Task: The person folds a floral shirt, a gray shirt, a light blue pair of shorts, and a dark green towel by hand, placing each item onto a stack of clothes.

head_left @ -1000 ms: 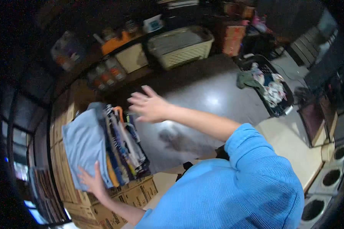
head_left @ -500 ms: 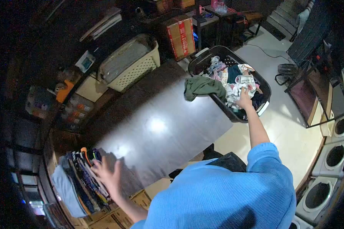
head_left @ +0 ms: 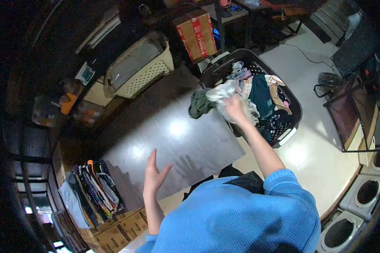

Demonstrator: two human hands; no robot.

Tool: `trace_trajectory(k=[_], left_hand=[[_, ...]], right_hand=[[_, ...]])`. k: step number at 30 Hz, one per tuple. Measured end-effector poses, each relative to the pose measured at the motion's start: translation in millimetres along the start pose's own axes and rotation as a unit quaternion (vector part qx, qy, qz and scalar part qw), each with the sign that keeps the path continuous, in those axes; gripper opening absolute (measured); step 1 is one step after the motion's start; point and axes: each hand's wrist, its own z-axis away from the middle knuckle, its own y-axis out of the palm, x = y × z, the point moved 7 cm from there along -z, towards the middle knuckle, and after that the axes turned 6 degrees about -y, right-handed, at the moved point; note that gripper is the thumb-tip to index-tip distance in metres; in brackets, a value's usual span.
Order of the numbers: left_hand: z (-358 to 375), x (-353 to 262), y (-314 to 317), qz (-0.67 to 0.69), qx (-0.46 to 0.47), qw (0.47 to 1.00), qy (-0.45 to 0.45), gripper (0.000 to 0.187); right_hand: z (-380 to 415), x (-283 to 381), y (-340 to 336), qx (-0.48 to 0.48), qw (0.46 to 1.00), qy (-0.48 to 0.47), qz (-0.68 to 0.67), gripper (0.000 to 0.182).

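My right hand [head_left: 235, 108] grips a white patterned garment [head_left: 223, 92], smeared by motion, at the near left side of a black laundry basket [head_left: 297, 99]. Crumpled clothes fill the basket, among them a dark green piece [head_left: 261, 95] and a black patterned one [head_left: 278, 122]. A green garment [head_left: 199, 104] hangs over the basket's left rim, partly covered by the white one. Over the grey table [head_left: 173, 152], my left hand [head_left: 155, 173] is held up with thumb and fingers apart and nothing in it. To its left stands a row of folded clothes [head_left: 97, 187].
A cream lattice basket [head_left: 145, 78] stands at the table's far side, near a taped cardboard box [head_left: 196, 36]. Cardboard boxes [head_left: 122, 232] are below the folded clothes. White front-loading machines [head_left: 342, 232] line the right, near a dark-framed rack [head_left: 354, 118].
My right hand has lifted the white patterned garment and carried it left to the basket's rim. My left hand has moved right, away from the folded clothes.
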Motion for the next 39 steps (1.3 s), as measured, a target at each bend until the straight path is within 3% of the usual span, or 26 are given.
trace_trajectory(k=[1,3,4,6,9,11,12,13,14,15,16,17,19,22,23,24,25,26,27,28,29,32,33,34,36,39], left_hand=[[-7.9,-21.3,11.7,0.044,-0.003,0.998,0.033,0.082],[-24.3,-63.6,44.9,0.105,0.028,0.99,0.09,0.077],[-35.6,-78.4,63.4,0.121,0.06,0.984,0.114,0.071],[-48.3,-79.7,79.5,0.129,0.072,0.981,0.126,0.061],[-62.4,-51.4,76.2,0.107,0.013,0.99,0.086,0.047],[-72.9,-23.2,76.2,0.092,-0.025,0.994,0.058,0.039],[-80.6,5.0,78.9,0.31,-0.027,0.949,0.04,0.04],[-72.7,-7.2,67.6,0.352,-0.023,0.936,-0.017,0.042],[-64.4,-19.9,56.6,0.392,-0.021,0.917,-0.075,0.045],[-64.5,-5.1,56.2,0.386,-0.039,0.918,-0.085,0.046],[-60.9,23.5,57.9,0.379,-0.061,0.918,-0.095,0.048],[-54.9,48.3,60.4,0.373,-0.084,0.918,-0.106,0.049],[-42.1,87.6,74.1,0.33,-0.089,0.915,-0.212,0.067],[-26.3,105.2,85.8,0.157,-0.135,0.945,-0.253,0.106],[-24.5,113.0,99.0,0.181,-0.109,0.94,-0.267,0.122],[-19.8,70.3,94.0,0.144,-0.102,0.95,-0.259,0.123],[-26.3,74.1,103.0,0.176,-0.088,0.96,-0.201,0.117],[-28.7,79.2,118.8,0.208,-0.069,0.966,-0.14,0.11],[-36.5,85.2,126.2,0.209,-0.058,0.965,-0.148,0.101],[-47.4,87.4,132.2,0.213,-0.048,0.964,-0.153,0.091],[-54.0,87.1,137.1,0.216,-0.037,0.963,-0.159,0.082],[-77.1,10.3,141.3,0.29,0.092,0.936,-0.175,0.059],[-80.9,-20.3,144.2,0.35,0.107,0.917,-0.16,0.053],[-84.6,-51.1,150.8,0.334,0.147,0.922,-0.128,0.054],[-87.6,-104.4,163.9,0.297,0.223,0.926,-0.061,0.055],[-88.2,-166.6,186.9,0.118,0.348,0.929,0.05,0.062]], right_hand=[[15.2,59.0,-1.5,0.073,0.989,0.071,-0.103,0.043],[50.3,158.5,-7.1,0.168,0.963,0.061,-0.199,0.035],[68.8,191.6,-3.2,0.227,0.928,0.076,-0.284,0.031],[95.3,242.5,2.1,0.364,0.816,-0.002,-0.45,0.025],[67.6,239.8,-19.3,0.282,0.844,-0.137,-0.436,0.027],[15.6,173.7,-37.1,0.168,0.905,-0.07,-0.384,0.024],[-12.9,115.4,-47.9,0.094,0.963,-0.076,-0.243,0.022],[-31.5,52.9,-65.3,-0.004,0.987,0.008,-0.159,0.024],[-38.6,3.4,-93.1,-0.107,0.978,0.099,-0.151,0.041],[-37.7,-31.2,-127.9,-0.183,0.973,0.141,-0.004,0.045],[-43.4,-130.2,-138.5,-0.284,0.942,0.089,0.152,0.052],[-40.3,-154.6,-159.5,-0.279,0.937,0.097,0.189,0.06],[-24.5,-211.2,-164.2,-0.189,0.924,0.313,0.109,0.061],[-22.0,-221.7,-136.0,-0.149,0.891,0.339,0.262,0.05],[-24.7,-224.1,-124.5,-0.119,0.893,0.337,0.275,0.05],[-31.5,-227.7,-110.3,-0.063,0.916,0.322,0.231,0.053],[-36.0,-224.3,-101.4,-0.009,0.933,0.306,0.189,0.055],[-40.8,-210.6,-86.9,0.048,0.954,0.213,0.205,0.053],[-47.6,-190.4,-64.7,0.082,0.96,0.202,0.174,0.046],[-51.5,-167.2,-45.1,0.038,0.988,0.121,0.089,0.041],[-51.3,-125.0,-46.3,0.006,0.99,0.138,-0.002,0.035],[-61.9,-80.2,-57.3,-0.12,0.939,0.147,-0.286,0.036],[-64.3,-21.7,-81.6,-0.112,0.921,0.105,-0.358,0.03],[-66.1,52.6,-118.8,-0.103,0.897,0.06,-0.427,0.025],[-75.9,97.1,-148.7,-0.083,0.884,0.015,-0.459,0.017],[-63.1,181.0,-187.4,-0.075,0.89,-0.069,-0.444,0.023]])
